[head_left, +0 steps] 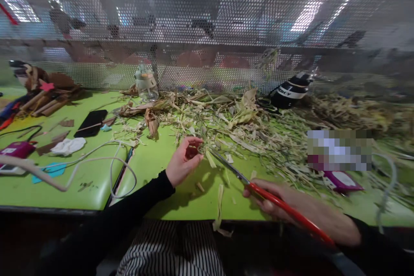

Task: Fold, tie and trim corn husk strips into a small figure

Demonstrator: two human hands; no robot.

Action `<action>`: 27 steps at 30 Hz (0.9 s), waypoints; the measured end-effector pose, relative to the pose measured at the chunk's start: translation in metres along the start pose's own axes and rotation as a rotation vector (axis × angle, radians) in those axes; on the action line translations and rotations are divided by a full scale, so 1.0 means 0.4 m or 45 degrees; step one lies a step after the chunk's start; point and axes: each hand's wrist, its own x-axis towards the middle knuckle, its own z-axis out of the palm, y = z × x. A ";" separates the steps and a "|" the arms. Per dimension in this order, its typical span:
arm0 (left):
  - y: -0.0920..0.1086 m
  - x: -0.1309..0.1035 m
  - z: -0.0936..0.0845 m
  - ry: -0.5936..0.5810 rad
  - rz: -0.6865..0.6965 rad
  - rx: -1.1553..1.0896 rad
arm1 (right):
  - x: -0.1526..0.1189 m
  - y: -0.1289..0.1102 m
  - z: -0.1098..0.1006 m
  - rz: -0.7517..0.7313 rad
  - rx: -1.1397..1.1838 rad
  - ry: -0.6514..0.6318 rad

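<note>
My left hand (185,160) is closed in a pinch on a small bundle of corn husk strips (207,148), with pale ends sticking out past the fingertips. My right hand (284,200) grips long red-handled scissors (274,202). Their metal blades point up and left, with the tips beside the bundle. A loose pale husk strip (220,207) hangs over the table's front edge between the hands. Beyond both hands spreads a heap of dry husk shreds (252,133).
A clear bottle (147,86) and a black pouch-like item (293,90) stand at the back, before a perforated metal screen (194,17). On the left lie a phone (91,123), crumpled tissue (68,146) and a pale cable (97,159). A purple device (343,180) sits at right.
</note>
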 end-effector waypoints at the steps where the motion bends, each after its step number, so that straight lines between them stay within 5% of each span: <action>1: 0.001 -0.002 0.001 -0.018 -0.002 -0.001 | 0.002 0.002 0.007 0.008 0.072 -0.054; 13: 0.002 -0.004 0.014 -0.015 -0.022 -0.009 | 0.011 0.011 0.043 0.053 0.405 -0.126; 16: 0.004 -0.006 0.004 -0.009 -0.037 0.271 | 0.005 0.028 0.055 0.091 0.414 -0.109; 21: 0.028 -0.034 -0.010 0.004 0.230 0.888 | -0.002 0.051 0.063 0.154 0.361 -0.165; 27: -0.001 -0.029 0.042 -0.173 0.069 1.117 | 0.003 0.034 0.058 0.155 0.358 -0.203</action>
